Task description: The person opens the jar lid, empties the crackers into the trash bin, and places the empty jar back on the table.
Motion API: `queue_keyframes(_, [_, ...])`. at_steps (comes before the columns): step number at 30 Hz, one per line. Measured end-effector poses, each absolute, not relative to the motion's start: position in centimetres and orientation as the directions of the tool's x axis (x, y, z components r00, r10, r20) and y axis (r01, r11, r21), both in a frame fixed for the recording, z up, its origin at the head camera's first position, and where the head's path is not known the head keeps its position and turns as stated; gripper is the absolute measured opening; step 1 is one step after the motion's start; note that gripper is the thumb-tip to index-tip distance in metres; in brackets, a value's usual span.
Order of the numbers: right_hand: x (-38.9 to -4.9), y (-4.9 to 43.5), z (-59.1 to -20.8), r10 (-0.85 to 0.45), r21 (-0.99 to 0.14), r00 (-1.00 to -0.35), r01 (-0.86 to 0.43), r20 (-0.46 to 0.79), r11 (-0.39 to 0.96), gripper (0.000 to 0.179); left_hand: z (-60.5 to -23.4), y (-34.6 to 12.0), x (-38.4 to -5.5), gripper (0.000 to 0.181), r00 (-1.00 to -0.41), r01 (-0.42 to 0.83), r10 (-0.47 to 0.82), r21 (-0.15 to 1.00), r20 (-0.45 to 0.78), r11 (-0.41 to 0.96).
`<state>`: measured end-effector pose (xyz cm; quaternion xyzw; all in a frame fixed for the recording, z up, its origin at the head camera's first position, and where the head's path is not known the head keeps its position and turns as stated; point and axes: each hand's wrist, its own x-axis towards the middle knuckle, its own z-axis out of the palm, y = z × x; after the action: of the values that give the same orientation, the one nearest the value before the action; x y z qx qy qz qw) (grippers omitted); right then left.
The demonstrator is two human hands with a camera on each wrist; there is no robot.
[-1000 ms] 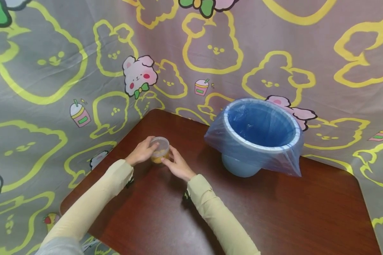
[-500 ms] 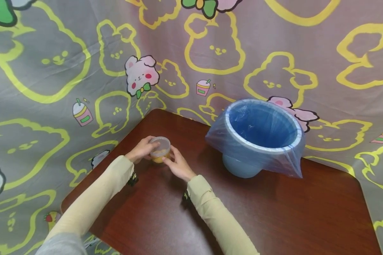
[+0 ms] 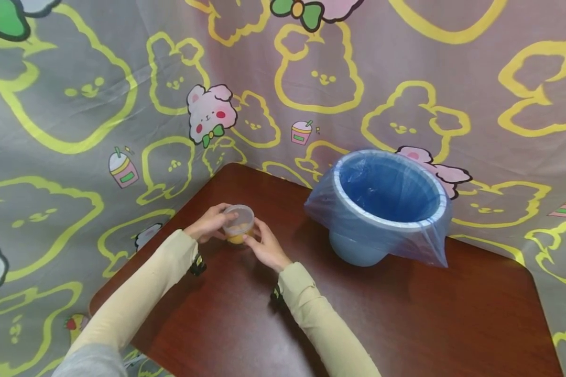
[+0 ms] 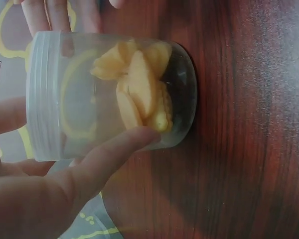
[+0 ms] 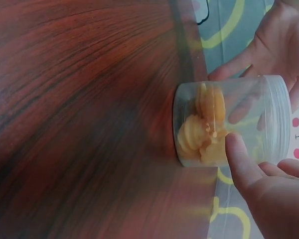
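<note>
A clear round jar (image 3: 240, 222) with a ribbed, translucent screw lid (image 4: 44, 94) stands upright on the table, between both hands. Several yellow-brown biscuits (image 4: 139, 84), some with ridged edges, lie in its lower half. My left hand (image 3: 210, 222) holds the jar from the left. In the left wrist view its thumb lies along the jar wall, with a finger at the lid. My right hand (image 3: 266, 245) holds the opposite side. Its thumb presses the wall near the biscuits in the right wrist view, while its other fingers are partly hidden behind the jar.
To the right of the hands stands a light blue bin (image 3: 358, 248), lined with a blue plastic bag (image 3: 417, 243) folded over its rim. The dark reddish-brown table (image 3: 245, 324) has rounded corners. Patterned grey cloth (image 3: 254, 57) hangs close behind and along the left side.
The head view has shifted slightly, so the whole scene sits a little further right and lower. Both hands keep holding the jar in the same place beside the bin.
</note>
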<state>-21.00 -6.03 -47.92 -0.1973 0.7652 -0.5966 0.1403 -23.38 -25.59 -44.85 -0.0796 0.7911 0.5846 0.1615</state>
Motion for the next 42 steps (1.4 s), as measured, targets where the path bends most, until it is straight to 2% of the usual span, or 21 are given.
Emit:
queue_keyframes(26, [-20.8, -4.4, -48.3, -0.324, -0.939, -0.946, -0.106, -0.006, 0.326, 0.056, -45.0, -23.9, -23.3, 0.044, -0.895, -0.309, 0.220, 0.894, -0.389, 0.326])
queue_keyframes(33, [-20.7, -3.6, -48.3, -0.291, -0.935, -0.957, -0.100, -0.004, 0.341, 0.049, -44.8, -22.9, -23.1, 0.044, -0.877, -0.316, 0.256, 0.889, -0.408, 0.332])
queue_keyframes(42, [-20.2, -2.8, -48.3, -0.305, -0.939, -0.952, -0.097, -0.009, 0.331, 0.050, -45.0, -22.2, -23.0, 0.042, -0.864, -0.342, 0.267, 0.886, -0.427, 0.312])
